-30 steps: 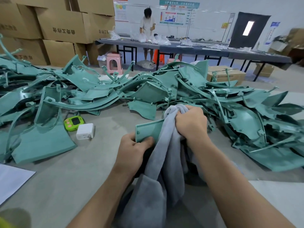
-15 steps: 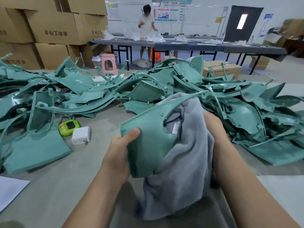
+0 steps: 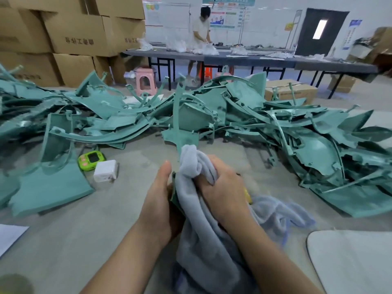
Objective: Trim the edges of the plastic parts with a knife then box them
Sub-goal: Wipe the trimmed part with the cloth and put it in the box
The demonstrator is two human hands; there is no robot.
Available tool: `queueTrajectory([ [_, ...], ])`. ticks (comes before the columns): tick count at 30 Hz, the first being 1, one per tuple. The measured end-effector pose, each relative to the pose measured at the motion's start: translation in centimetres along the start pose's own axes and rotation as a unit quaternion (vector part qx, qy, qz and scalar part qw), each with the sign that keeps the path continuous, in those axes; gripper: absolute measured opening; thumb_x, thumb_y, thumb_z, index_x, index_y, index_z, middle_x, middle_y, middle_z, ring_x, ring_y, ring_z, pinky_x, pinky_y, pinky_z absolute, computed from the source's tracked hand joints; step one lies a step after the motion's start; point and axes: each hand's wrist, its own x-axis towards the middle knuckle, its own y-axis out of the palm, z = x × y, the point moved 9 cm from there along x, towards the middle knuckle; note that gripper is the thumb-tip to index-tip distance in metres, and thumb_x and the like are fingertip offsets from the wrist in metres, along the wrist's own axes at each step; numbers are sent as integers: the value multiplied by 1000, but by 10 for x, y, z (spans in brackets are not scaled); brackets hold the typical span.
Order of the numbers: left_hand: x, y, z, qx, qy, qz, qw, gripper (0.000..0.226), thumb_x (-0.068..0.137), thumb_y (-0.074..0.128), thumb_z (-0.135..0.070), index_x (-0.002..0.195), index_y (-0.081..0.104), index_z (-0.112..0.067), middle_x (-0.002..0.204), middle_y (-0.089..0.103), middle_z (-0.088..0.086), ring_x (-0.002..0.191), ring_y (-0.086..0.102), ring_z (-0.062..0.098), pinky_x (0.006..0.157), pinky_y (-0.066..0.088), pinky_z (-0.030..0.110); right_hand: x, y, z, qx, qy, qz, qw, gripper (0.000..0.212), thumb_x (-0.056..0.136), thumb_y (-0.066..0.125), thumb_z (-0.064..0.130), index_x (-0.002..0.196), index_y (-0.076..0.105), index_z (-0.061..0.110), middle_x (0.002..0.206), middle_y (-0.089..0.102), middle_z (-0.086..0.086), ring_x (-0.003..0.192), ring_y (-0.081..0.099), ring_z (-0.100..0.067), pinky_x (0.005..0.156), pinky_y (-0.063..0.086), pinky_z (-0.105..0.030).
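A green plastic part stands nearly on edge in front of me, its thin arm pointing up and away. My left hand holds its lower left side, thumb straight up along the edge. My right hand grips a grey cloth bunched against the part's right face. The cloth hangs down over my lap and hides the part's lower half. A small yellow thing peeks out behind my right hand. A big heap of green plastic parts covers the far side of the table.
A green handheld device and a white charger block lie left of my hands. White paper sits at the left edge, a white board at lower right. Cardboard boxes are stacked behind; a person works at a far table.
The green part has turned from facing me broadside to standing edge-on. My right hand has come over the top and now bunches the cloth against it lower down.
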Motion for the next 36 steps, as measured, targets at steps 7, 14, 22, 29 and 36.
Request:
queueTrajectory([
  [7, 14, -35, -9, -24, -57, -40, 997, 38, 87, 61, -36, 93, 78, -4, 93, 77, 17, 80, 77, 31, 64, 63, 39, -19, 31, 24, -106, -105, 164, 975, 9, 91, 61, 4, 86, 62, 11, 80, 57, 10, 75, 52, 2, 70, 35, -12],
  [14, 15, -27, -5, -67, -119, 19, 990, 52, 69, 58, -33, 105, 73, 1, 114, 70, 23, 98, 69, 37, 91, 59, 45, -37, 34, 38, -151, -141, 146, 967, 21, 71, 60, 15, 74, 49, 32, 75, 51, 15, 75, 47, -8, 101, 34, -26],
  [22, 12, -11, 3, -85, -111, 31, 990, 41, 72, 55, -29, 86, 81, 0, 97, 74, 20, 81, 76, 29, 71, 64, 37, -16, 8, 19, -304, -98, -38, 947, 19, 95, 59, 28, 112, 67, 26, 110, 67, 4, 116, 57, -21, 126, 1, -37],
  [29, 7, -1, 1, -85, -127, 119, 981, 69, 48, 81, -21, 112, 75, 5, 109, 73, 23, 96, 74, 35, 84, 62, 45, -23, 11, 22, -158, -134, 67, 976, 46, 78, 69, 23, 116, 47, 36, 95, 58, 23, 100, 44, 14, 116, 27, -35],
  [36, 4, 3, 6, -95, -193, 147, 966, 49, 79, 56, -27, 107, 70, 11, 110, 68, 27, 103, 68, 36, 102, 50, 40, -36, 28, 36, -178, -182, 121, 959, 28, 85, 65, 41, 113, 63, 37, 100, 64, 18, 101, 56, -3, 119, 14, -24],
])
